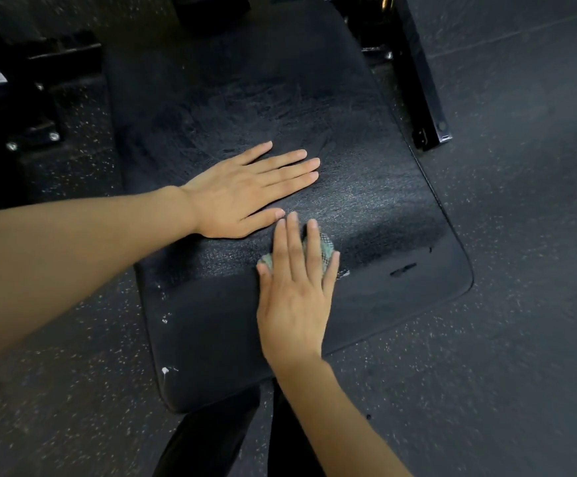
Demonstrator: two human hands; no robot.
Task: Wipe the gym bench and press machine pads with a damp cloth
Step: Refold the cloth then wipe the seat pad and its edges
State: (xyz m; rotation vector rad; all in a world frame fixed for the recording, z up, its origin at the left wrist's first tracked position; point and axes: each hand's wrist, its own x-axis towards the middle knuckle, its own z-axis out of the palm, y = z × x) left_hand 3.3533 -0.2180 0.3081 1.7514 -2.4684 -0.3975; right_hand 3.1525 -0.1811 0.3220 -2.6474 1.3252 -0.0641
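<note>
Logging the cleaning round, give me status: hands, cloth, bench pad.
Left hand flat on bench pad. Right hand pressing green cloth onto it, fingers straight. White flecks at pad's near-left edge.

— What sits out to the left of the left hand [238, 194]?
— A black steel frame [22, 111] with silver bolts [53, 136], on speckled rubber floor [521, 235].
— And around the right hand [294, 304]?
— A black upright bar [416, 80] far beyond its fingertips; dark trousers [211, 442] beside the wrist.

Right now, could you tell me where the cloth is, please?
Head view: the cloth sits under the right hand on the pad, near the left hand.
</note>
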